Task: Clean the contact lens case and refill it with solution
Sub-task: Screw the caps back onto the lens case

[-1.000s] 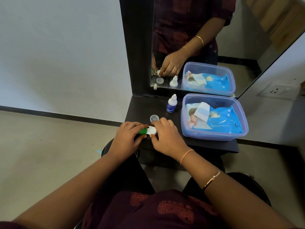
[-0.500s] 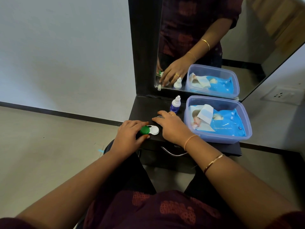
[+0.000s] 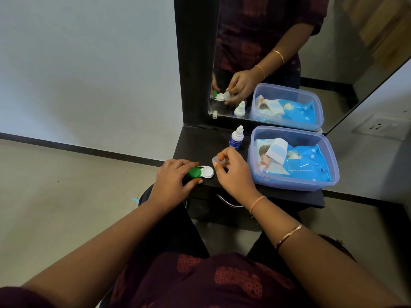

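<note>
Right hand (image 3: 233, 174) is up off the shelf (image 3: 200, 141) now. Half a second ago I had it lying flat, reaching toward the bottle (image 3: 236, 138); now thumb and fingertips pinch the clear cap (image 3: 219, 161), just above and right of the case (image 3: 206, 172). Left hand (image 3: 174, 177) stays put, fingers curled round the case's green cap (image 3: 194, 172) end, holding it at the shelf's front edge. I see the white well lying uncovered. The bottle stands upright behind, beside the tub (image 3: 293, 185) of wipes (image 3: 307, 163). The mirror (image 3: 333, 52) repeats both hands. My left fingers hide part of the green cap.
</note>
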